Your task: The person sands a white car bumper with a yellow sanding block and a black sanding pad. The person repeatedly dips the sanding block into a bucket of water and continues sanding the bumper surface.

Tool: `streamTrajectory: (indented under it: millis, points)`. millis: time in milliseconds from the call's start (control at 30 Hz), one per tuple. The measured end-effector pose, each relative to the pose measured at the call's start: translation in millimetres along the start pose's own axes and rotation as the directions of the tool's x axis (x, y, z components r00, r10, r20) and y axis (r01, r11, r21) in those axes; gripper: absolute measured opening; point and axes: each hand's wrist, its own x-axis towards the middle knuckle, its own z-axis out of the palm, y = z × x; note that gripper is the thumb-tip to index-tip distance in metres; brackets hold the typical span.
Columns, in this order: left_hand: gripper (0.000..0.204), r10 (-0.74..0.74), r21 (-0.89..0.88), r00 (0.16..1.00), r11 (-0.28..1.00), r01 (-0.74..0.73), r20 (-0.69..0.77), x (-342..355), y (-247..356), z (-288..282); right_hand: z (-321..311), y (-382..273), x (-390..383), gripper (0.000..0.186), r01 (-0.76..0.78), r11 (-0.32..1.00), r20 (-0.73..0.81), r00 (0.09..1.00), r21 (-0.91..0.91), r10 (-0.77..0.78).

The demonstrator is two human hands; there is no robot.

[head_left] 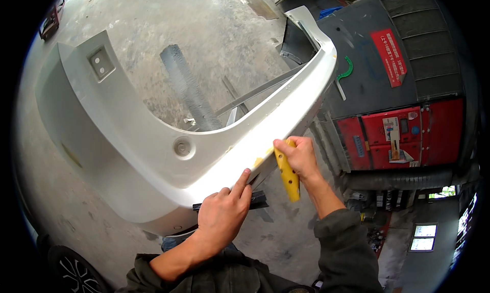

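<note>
A large silver-white bumper panel [112,140] arches across the middle, with small yellow patches along its right edge. My right hand [301,158] grips a long yellow perforated sanding block [289,183] against that edge. Just to its lower left, my left hand [224,214] rests on the panel's near edge, index finger stretched out toward a yellow patch. A black bar [260,200] shows under the panel beside my left hand.
A grey concrete floor [199,15] lies beneath. At the right stands a dark and red machine [441,132] with a green tool [347,66] on it. A car wheel [76,272] is at lower left, a red metal frame [51,20] at upper left.
</note>
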Motion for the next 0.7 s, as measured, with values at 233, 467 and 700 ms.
streamTrajectory:
  millis: [233,467,700]
  points:
    - [0.021,0.033,-0.108,0.998,0.993,-0.039,-0.055,1,-11,3,14,-7,-13,0.033,0.05,0.998,-0.064,0.997,-0.043,-0.053]
    - [0.02,0.023,-0.153,0.999,0.988,-0.028,-0.04,3,-13,1,18,-4,-22,0.032,0.015,1.0,-0.017,1.0,-0.016,-0.016]
    - [0.023,-0.011,-0.177,1.0,0.984,0.005,-0.029,4,-14,0,17,-7,-19,0.03,0.041,0.998,0.038,0.999,-0.049,-0.039]
